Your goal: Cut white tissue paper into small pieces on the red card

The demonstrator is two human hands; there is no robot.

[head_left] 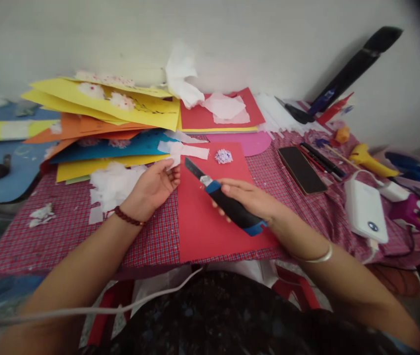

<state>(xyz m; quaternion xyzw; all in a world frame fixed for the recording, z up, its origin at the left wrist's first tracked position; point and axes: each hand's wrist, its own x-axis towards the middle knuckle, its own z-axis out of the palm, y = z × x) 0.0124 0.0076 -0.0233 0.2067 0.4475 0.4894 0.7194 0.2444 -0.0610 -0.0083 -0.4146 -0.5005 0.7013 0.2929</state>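
Note:
In my right hand (245, 197) is a utility knife (232, 207) with a black and blue handle. Its grey blade (194, 168) points up and left, over a red paper sheet (210, 222). My left hand (158, 185) pinches a piece of white tissue paper (175, 157) between thumb and fingers, left of the blade tip. Blade and tissue appear apart. On the upper part of the red sheet sits a small round clump of white and purple bits (224, 156). A heap of white tissue pieces (116, 185) lies beside my left wrist, partly behind it.
Folded yellow, orange and blue papers (121, 148) are stacked at the back left. Red paper (217, 118) with pink tissue lies near the wall. At right are a phone (301, 170), pens (323, 160), a white power bank (365, 209) and cables. A white cord (151, 296) crosses my lap.

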